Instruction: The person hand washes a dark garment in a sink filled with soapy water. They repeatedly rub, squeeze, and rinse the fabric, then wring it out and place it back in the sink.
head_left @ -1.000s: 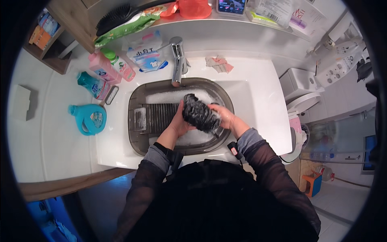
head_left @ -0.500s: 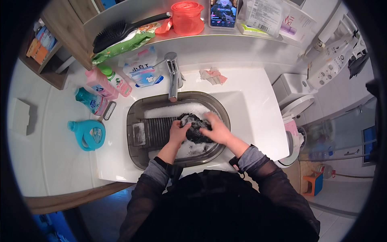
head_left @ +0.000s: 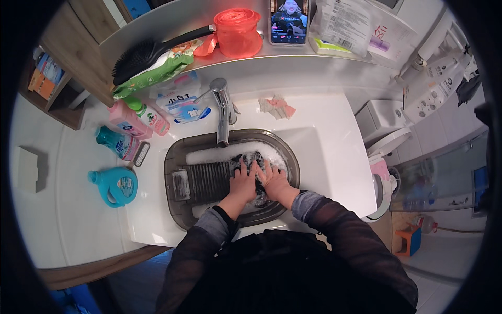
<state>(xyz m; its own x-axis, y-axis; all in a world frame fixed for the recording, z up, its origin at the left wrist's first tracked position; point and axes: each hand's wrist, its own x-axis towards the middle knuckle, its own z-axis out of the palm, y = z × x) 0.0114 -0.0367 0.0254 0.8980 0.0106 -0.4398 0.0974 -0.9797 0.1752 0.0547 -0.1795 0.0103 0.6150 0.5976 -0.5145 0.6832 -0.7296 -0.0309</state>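
Both hands press down on a soaked black cloth item [head_left: 259, 200] in a grey translucent wash basin [head_left: 172, 206]. My left hand [head_left: 242, 187] lies over its left part, the fingers stretched out and apart. Close beside it, my right hand [head_left: 276, 187] rests with fingers spread, its fingertips in the suds. White foam [head_left: 209, 155] surrounds the cloth, whose exact kind I cannot tell. Left of my hands, the basin has a dark ribbed washboard [head_left: 208, 178] with a small foamy tray [head_left: 181, 185] at its end.
The basin sits in a white sink [head_left: 334, 157], below a chrome faucet [head_left: 223, 112]. A blue detergent jug [head_left: 117, 186], a scrub brush [head_left: 141, 154] and several bottles stand at left. A crumpled cloth [head_left: 277, 107] lies behind. On the shelf are a phone [head_left: 288, 23], a red bag roll [head_left: 238, 34] and a hairbrush [head_left: 141, 60].
The black cloth item, bunched up between my hands before, is now pushed down into the suds. Both hands have come closer together and flattened onto it.
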